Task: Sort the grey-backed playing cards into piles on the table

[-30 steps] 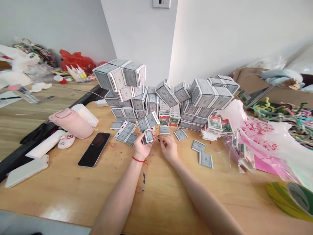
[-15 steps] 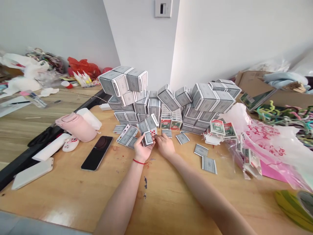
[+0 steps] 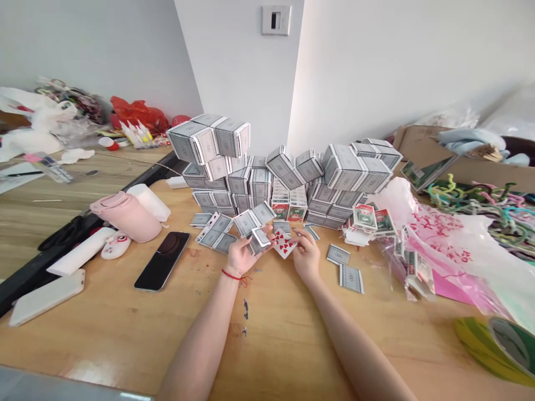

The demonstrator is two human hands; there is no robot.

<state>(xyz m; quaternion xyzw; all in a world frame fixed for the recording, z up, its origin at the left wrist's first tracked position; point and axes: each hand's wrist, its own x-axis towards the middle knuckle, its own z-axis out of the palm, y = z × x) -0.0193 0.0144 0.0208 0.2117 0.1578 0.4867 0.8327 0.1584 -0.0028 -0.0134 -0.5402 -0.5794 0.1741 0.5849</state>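
Note:
My left hand [image 3: 243,255], a red string at its wrist, is closed on a folded playing card [image 3: 261,238] with its grey patterned back showing. My right hand [image 3: 306,253] pinches a playing card [image 3: 284,245] whose face shows red hearts. The two hands are slightly apart, low over the table. Just beyond them lie joined grey-backed cards [image 3: 216,229] and another folded piece [image 3: 247,221]. Behind stands a structure of card cubes [image 3: 261,184], with a tilted pair of cubes [image 3: 288,170] at its middle.
A phone [image 3: 162,262], a pink bottle [image 3: 127,216] and a white power bank [image 3: 48,298] lie to the left. On the right are loose cards [image 3: 351,278], card boxes [image 3: 364,217], plastic bags [image 3: 438,234] and a yellow tape roll [image 3: 493,348].
My right hand has moved right, away from my left hand, and the hearts card now shows in its fingers. My left hand still holds the folded card. The view has shifted slightly.

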